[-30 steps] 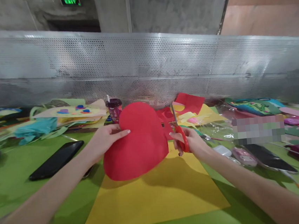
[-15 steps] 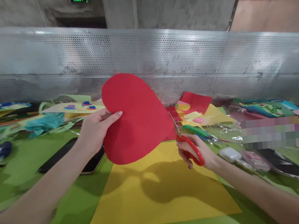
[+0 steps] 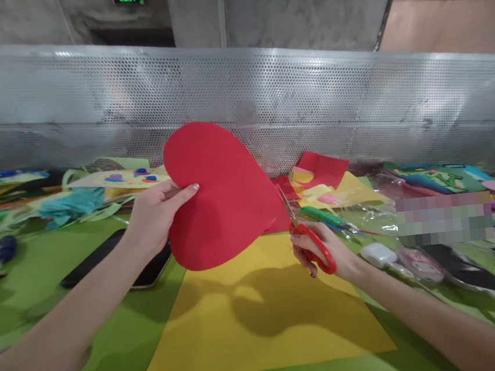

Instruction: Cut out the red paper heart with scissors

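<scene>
A red paper heart [image 3: 222,194] is up in the air, turned so that its point faces right. My left hand [image 3: 156,212] pinches it at the notch between the lobes, thumb on the near face and the other fingers behind. Red-handled scissors [image 3: 321,251] are in my right hand [image 3: 312,249], blades pointing up at the heart's tip; I cannot tell whether they touch the paper. Below lies a yellow sheet of paper [image 3: 261,324] on the green table, with the shadows of the hands and heart falling across it.
A black phone or tablet [image 3: 95,261] lies under my left forearm. On the right are a white earphone case [image 3: 379,254], a pink case [image 3: 421,265] and another phone [image 3: 470,272]. Paper scraps [image 3: 325,169] and a green cutter [image 3: 324,216] lie behind. A perforated metal panel [image 3: 221,89] closes off the back.
The heart has shifted slightly left, away from the scissors, and its tip has bent a little. The scissors stay in my right hand. The whole view has drifted slightly.
</scene>
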`<state>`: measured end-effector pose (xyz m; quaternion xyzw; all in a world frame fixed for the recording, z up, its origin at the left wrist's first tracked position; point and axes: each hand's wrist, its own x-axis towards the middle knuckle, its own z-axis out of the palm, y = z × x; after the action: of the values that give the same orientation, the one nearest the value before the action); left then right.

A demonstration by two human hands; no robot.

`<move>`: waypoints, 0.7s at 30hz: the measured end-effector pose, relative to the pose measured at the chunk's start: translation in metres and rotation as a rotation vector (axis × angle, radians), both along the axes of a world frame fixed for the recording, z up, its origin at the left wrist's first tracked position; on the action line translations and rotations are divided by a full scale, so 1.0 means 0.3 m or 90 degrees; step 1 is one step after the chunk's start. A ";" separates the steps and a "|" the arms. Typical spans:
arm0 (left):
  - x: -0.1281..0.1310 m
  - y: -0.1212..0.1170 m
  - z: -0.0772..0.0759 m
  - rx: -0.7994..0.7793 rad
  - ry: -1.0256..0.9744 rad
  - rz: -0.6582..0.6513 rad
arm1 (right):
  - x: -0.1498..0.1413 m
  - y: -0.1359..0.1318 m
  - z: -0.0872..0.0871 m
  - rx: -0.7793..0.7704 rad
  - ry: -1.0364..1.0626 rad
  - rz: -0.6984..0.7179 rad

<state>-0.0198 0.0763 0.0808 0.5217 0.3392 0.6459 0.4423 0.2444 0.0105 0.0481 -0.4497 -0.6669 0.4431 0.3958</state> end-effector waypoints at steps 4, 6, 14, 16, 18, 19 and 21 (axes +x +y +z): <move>-0.002 0.002 0.000 -0.008 0.000 -0.004 | -0.002 0.000 0.001 -0.004 -0.003 0.001; -0.003 0.002 0.000 -0.012 0.001 -0.004 | -0.003 -0.003 0.000 -0.004 -0.005 -0.003; -0.002 -0.003 0.003 -0.016 0.003 -0.005 | -0.001 -0.007 -0.009 -0.003 0.001 0.001; -0.004 0.000 0.001 -0.014 0.002 -0.005 | 0.000 -0.006 -0.011 -0.003 0.001 0.001; -0.006 0.005 -0.003 -0.011 -0.001 -0.001 | 0.001 -0.004 -0.013 -0.007 0.002 0.002; -0.006 0.008 -0.005 -0.009 -0.003 0.002 | 0.001 -0.002 -0.014 -0.008 0.002 0.002; -0.006 0.012 -0.008 -0.004 -0.008 0.007 | 0.003 0.000 -0.016 -0.008 0.001 0.005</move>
<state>-0.0217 0.0800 0.0784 0.5145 0.3412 0.6505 0.4424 0.2452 0.0107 0.0433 -0.4493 -0.6655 0.4490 0.3918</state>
